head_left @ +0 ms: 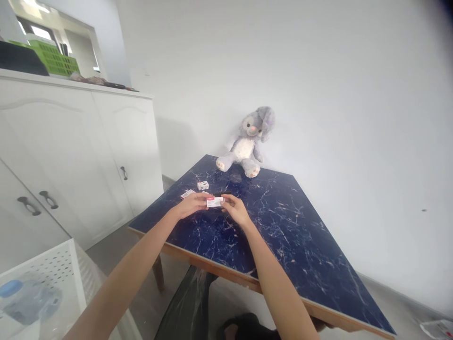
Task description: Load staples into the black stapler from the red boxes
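A small white box with a red end (214, 202) is held between my two hands, just above the blue marbled table (283, 236). My left hand (191, 205) grips its left end, fingers closed. At the right end, my right hand (236, 208) pinches it between thumb and fingers. Another small white box with dark print (203, 185) sits on the table behind my left hand. Flat white papers or packets with red edging (187, 194) lie beside that hand, partly covered by it. Something dark behind the held box is mostly hidden.
A grey plush rabbit (245, 144) sits at the table's back edge against the wall. White cabinets (71, 141) stand on the left, with a green basket (53, 56) on top. A white crate (53, 264) holding a clear plastic jug (31, 300) is at lower left.
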Tool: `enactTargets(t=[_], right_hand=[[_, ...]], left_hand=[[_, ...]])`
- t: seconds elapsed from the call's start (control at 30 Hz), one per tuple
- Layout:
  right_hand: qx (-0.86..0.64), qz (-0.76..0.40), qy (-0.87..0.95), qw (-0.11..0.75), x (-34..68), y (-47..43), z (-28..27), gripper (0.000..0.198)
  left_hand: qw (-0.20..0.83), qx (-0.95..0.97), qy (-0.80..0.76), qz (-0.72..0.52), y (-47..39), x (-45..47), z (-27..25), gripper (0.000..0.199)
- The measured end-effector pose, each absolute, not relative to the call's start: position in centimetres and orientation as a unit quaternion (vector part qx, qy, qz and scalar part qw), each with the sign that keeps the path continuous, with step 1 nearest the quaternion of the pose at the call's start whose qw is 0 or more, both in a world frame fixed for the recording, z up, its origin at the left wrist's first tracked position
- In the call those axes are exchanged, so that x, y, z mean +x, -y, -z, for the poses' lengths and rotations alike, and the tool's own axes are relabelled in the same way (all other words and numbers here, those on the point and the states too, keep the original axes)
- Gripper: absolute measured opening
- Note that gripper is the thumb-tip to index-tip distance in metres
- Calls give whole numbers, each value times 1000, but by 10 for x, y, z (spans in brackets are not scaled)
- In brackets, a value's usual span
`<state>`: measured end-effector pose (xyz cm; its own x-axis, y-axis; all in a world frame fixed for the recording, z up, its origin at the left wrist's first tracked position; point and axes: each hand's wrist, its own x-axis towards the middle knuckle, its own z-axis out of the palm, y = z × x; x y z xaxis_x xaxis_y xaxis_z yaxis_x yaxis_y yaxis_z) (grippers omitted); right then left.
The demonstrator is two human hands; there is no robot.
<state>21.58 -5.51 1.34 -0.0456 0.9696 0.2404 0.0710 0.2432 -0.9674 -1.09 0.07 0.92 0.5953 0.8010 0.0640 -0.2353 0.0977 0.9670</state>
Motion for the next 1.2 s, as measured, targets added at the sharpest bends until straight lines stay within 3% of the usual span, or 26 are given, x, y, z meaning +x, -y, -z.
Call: enactTargets(t=[0.73,0.93,1.07,1.2], right_hand=[[-439,-452,519,578,225,51,-15,35],[-454,-358,505,641,231,52,-19,36],[-436,-318,488,686,231,53,-22,48],[-441,-296,510,677,224,56,-24,36]], left_hand=[[666,534,-298,-427,-7,-12,-7,30],[674,511,-299,-442,-7,-13,-8,29],[675,514,-300,-436,-8,-12,-7,31],[675,519,-303,-428,-6,-11,-8,32]])
